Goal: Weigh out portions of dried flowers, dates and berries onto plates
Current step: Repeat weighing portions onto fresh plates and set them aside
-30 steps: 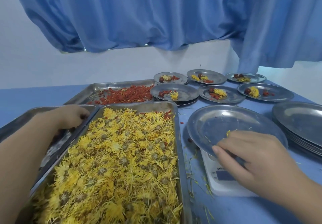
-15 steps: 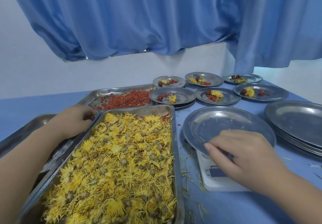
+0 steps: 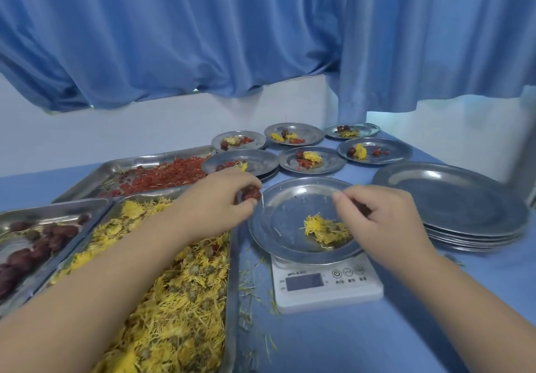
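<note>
My left hand (image 3: pixel 214 198) has come across from the tray of dates (image 3: pixel 52 206). It pinches one date (image 3: pixel 251 194) at the left rim of the plate (image 3: pixel 258 227), ready to drop it for weighing on the scale (image 3: pixel 327 297). A flower pile (image 3: pixel 324 229) already lies there. My right hand (image 3: pixel 383 219) hovers above, fingers curled; I cannot tell whether they hold anything.

The left hand (image 3: pixel 220 195) has left the tray of dates (image 3: pixel 58 206) at the bench's left edge and now pinches a dark red date (image 3: pixel 251 194) at the left rim of the plate (image 3: pixel 278 227) on the scale (image 3: pixel 327 291). The right hand (image 3: pixel 380 216) has drawn back to the plate's right side, uncovering a small heap of yellow flowers (image 3: pixel 324 229).
</note>
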